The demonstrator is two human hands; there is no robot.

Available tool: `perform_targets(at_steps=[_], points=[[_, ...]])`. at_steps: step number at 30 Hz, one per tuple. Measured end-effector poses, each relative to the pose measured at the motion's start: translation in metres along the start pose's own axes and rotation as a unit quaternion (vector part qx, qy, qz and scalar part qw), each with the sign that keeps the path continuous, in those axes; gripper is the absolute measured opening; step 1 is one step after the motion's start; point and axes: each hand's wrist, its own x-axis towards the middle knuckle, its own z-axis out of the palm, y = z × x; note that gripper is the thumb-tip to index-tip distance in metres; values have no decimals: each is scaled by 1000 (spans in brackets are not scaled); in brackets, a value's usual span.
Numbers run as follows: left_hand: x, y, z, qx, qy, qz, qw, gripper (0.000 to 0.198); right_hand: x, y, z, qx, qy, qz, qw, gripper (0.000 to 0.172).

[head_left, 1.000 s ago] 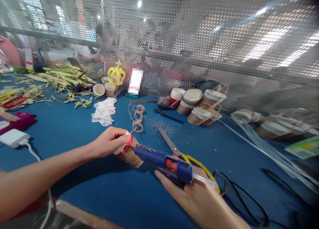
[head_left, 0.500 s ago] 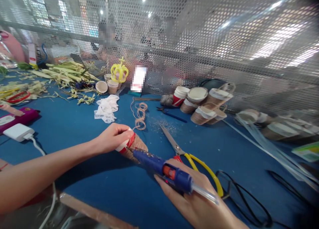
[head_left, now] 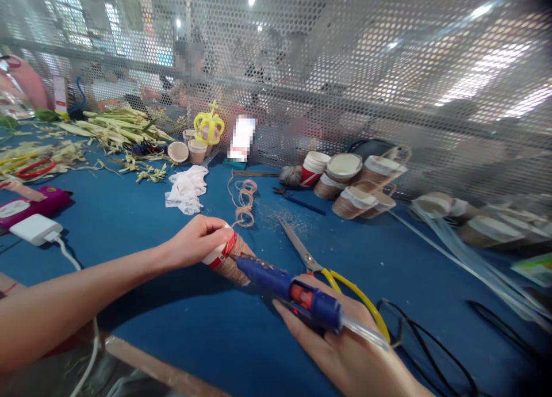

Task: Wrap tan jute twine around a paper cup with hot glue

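My left hand (head_left: 206,240) is closed on the rim end of a red and white paper cup (head_left: 228,258), which lies tilted and is wrapped in brown twine over much of its side. From the cup a strand leads to loose coils of twine (head_left: 245,204) behind it. In my right hand (head_left: 340,339) is a blue hot glue gun (head_left: 293,290) with a clear glue stick (head_left: 366,333) in its back end. Its nozzle points at the cup near the twine's edge; whether it touches, I cannot tell. Yellow-handled scissors (head_left: 317,264) lie just beyond my right hand.
Twine-wrapped cups (head_left: 356,198) stand at the back right beside pliers (head_left: 297,200). Clear glue sticks (head_left: 470,259) and a black cable (head_left: 422,345) lie to the right. White cloth (head_left: 187,190), a yellow crown (head_left: 209,125) and husks (head_left: 121,129) are left. Perforated metal (head_left: 302,57) closes the back.
The glue gun's nozzle has shifted slightly right and back along the cup. My left hand keeps its hold on the cup. The whole view has moved a little.
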Motion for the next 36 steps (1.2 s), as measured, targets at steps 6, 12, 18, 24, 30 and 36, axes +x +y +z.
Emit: perform_targets(at_steps=[6, 12, 18, 24, 30, 36], points=[[0, -1, 0, -40, -26, 0, 999, 20, 0, 5, 4, -7, 23, 4, 1000, 13], [-1, -2, -1, -23, -29, 24, 999, 23, 12, -6, -9, 7, 26, -5, 1000, 19], [0, -5, -2, -15, -42, 25, 999, 28, 11, 3, -1, 15, 56, 13, 998, 18], [-1, -8, -2, -9, -43, 25, 999, 30, 13, 12, 3, 33, 65, 56, 996, 17], [-1, -7, -2, -5, -43, 28, 999, 31, 17, 10, 3, 102, 53, 134, 984, 16], [-2, -6, -2, -4, -42, 37, 998, 30, 19, 12, -5, 217, -56, 250, 942, 29]])
